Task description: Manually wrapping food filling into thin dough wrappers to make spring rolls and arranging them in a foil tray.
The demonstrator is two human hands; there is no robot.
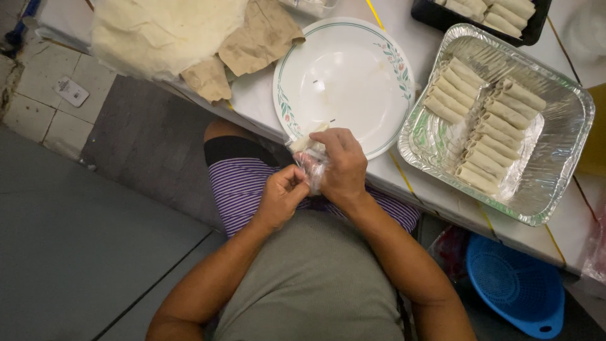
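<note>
My right hand (341, 165) is closed around a crumpled clear plastic bag (312, 172) just off the table's near edge, above my lap. A pale piece of rolled wrapper (307, 141) sticks out past its fingertips, over the rim of a white plate (353, 57). My left hand (281, 197) sits right beside it, fingers pinched on the lower end of the same bag. What is inside the bag is too blurred to tell.
A foil tray (555, 170) with several pale rolls stands right of the plate. A black tray (429, 14) of rolls is behind it. Round wrappers (158, 28) and brown paper (262, 38) lie at the left. A blue colander (517, 287) sits on the floor at the right.
</note>
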